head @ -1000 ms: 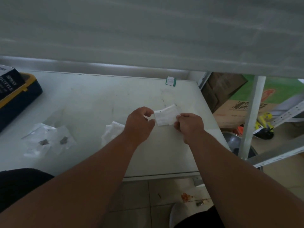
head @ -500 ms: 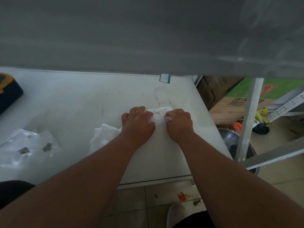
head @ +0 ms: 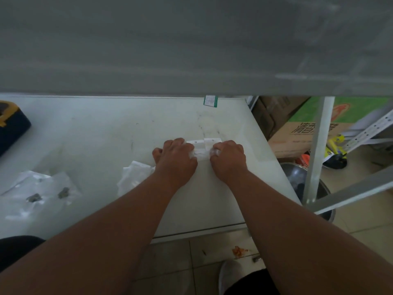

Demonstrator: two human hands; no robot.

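Partly hidden, the white packet [head: 201, 148] is gripped at its ends by the left hand [head: 176, 160] and right hand [head: 228, 158].

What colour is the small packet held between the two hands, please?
The small packet is white, best seen in the head view.

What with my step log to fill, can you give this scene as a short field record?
held item: small white packet, on the table
left hand: grips packet's left end
right hand: grips its right end
nearby left: crumpled white bag; clear bags with metal parts
below right: metal bowl
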